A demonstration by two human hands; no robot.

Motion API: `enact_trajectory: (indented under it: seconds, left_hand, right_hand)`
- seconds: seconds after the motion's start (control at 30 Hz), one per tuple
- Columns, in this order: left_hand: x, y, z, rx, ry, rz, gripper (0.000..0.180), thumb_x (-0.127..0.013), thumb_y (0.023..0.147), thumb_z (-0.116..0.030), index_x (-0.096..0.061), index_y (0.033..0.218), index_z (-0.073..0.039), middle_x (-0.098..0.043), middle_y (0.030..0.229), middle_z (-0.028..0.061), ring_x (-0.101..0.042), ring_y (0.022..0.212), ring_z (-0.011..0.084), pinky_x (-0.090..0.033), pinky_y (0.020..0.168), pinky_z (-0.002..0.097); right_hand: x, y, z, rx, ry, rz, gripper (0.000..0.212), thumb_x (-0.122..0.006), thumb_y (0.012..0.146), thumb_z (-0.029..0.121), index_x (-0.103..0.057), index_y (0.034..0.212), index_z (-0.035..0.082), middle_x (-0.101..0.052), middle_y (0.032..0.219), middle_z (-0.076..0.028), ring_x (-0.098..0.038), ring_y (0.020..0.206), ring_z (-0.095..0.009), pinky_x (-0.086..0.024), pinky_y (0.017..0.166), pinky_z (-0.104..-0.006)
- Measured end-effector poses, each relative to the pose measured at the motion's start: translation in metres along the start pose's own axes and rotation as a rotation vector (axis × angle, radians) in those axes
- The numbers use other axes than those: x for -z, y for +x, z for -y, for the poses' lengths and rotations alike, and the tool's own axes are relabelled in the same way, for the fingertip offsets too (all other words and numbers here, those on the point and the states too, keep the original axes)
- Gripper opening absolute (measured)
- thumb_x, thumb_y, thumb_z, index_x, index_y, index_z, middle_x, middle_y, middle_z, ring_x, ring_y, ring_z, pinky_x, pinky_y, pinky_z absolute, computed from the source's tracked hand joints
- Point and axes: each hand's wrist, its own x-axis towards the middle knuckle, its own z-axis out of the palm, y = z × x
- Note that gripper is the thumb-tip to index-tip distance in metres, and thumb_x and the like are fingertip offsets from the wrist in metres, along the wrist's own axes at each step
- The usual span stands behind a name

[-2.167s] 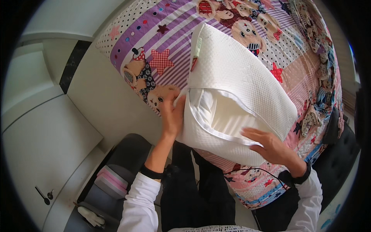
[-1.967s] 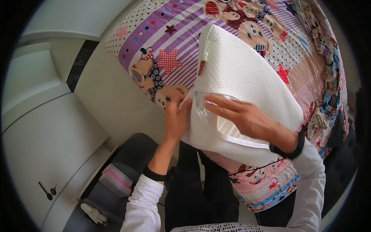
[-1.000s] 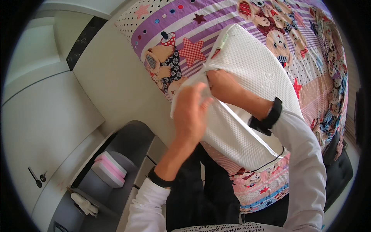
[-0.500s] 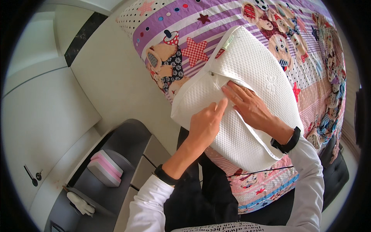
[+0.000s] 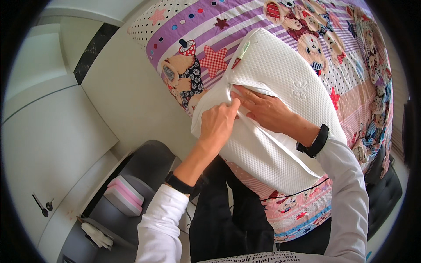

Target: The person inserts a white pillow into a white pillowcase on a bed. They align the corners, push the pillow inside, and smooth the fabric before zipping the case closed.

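Observation:
A white, dimpled-fabric pillow (image 5: 302, 74) lies on the bed, its cover parted along a long slit with a zipper edge. My left hand (image 5: 217, 122) is closed, pinching the near edge of the pillow cover at the upper end of the slit. Beside it, my right hand (image 5: 272, 113) reaches over from the right with fingers stretched and slightly apart. Its fingertips lie in the opening, partly hidden by the fabric, close to my left thumb. A green and red tag (image 5: 241, 55) sticks out from the pillow's far left edge.
The bed has a patterned sheet (image 5: 215, 61) with a bunched cloth (image 5: 377, 79) at its right. At lower left stands a grey shelf unit (image 5: 151, 162) holding a pink and grey block (image 5: 125, 195) and a white glove (image 5: 96, 235). A thin black cable (image 5: 298, 193) crosses below the pillow.
Both hands have shifted left and slightly up in view. My left index finger, earlier extended, is now bent in a pinch on the cover's edge, and the slit looks wider near the hands.

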Motion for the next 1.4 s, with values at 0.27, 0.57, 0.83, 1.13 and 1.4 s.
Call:
enact_trajectory:
  seconds: [0.27,0.57,0.83,1.13,1.4]
  left_hand:
    - [-0.003,-0.023,-0.047,-0.259,-0.469,-0.213,0.025,-0.062,0.073,0.000,-0.056,0.097,-0.005,-0.060,0.083,0.0113,-0.060,0.079,0.0336,-0.049,0.068,0.0419]
    - [-0.036,-0.042,0.076,0.377,-0.787,-0.082,0.069,-0.084,0.063,-0.019,-0.050,0.119,0.003,-0.061,0.106,0.0162,-0.060,0.098,0.0277,-0.047,0.086,0.0388]
    - [-0.017,-0.075,0.050,0.535,-1.466,-0.093,0.033,-0.073,0.078,-0.013,-0.059,0.102,0.005,-0.066,0.094,0.0113,-0.061,0.082,0.0159,-0.048,0.074,0.0286]
    - [-0.005,-0.089,0.012,0.333,-0.693,-0.411,0.018,-0.068,0.083,-0.014,-0.056,0.091,-0.003,-0.057,0.075,0.0009,-0.052,0.067,0.0084,-0.044,0.059,0.0245]
    - [-0.013,-0.053,-0.013,0.423,-0.499,-0.291,0.028,-0.067,0.080,-0.027,-0.054,0.078,-0.002,-0.060,0.064,0.0125,-0.060,0.058,0.0288,-0.045,0.053,0.0381]
  right_hand:
    - [-0.040,-0.001,-0.025,-0.213,-0.048,-0.078,0.071,-0.063,0.079,0.017,-0.032,0.143,0.019,-0.051,0.131,-0.014,-0.051,0.118,-0.029,-0.040,0.098,-0.0383]
    - [0.017,-0.004,0.005,-0.296,0.125,-0.191,0.059,-0.062,0.079,0.011,-0.042,0.135,0.007,-0.052,0.124,-0.021,-0.047,0.117,-0.038,-0.037,0.099,-0.0418]
    - [0.007,-0.020,-0.008,-0.795,0.828,-0.103,0.059,-0.068,0.078,0.030,-0.051,0.128,0.004,-0.051,0.129,-0.017,-0.044,0.123,-0.032,-0.033,0.104,-0.0393]
    - [-0.034,-0.006,0.035,-0.208,0.585,0.118,0.030,-0.057,0.075,0.000,-0.056,0.105,-0.002,-0.061,0.096,-0.022,-0.059,0.094,-0.033,-0.049,0.078,-0.0379]
    - [-0.049,-0.006,0.048,0.251,0.646,0.012,0.027,-0.052,0.078,0.004,-0.054,0.103,-0.005,-0.059,0.100,-0.022,-0.057,0.094,-0.038,-0.047,0.083,-0.0409]
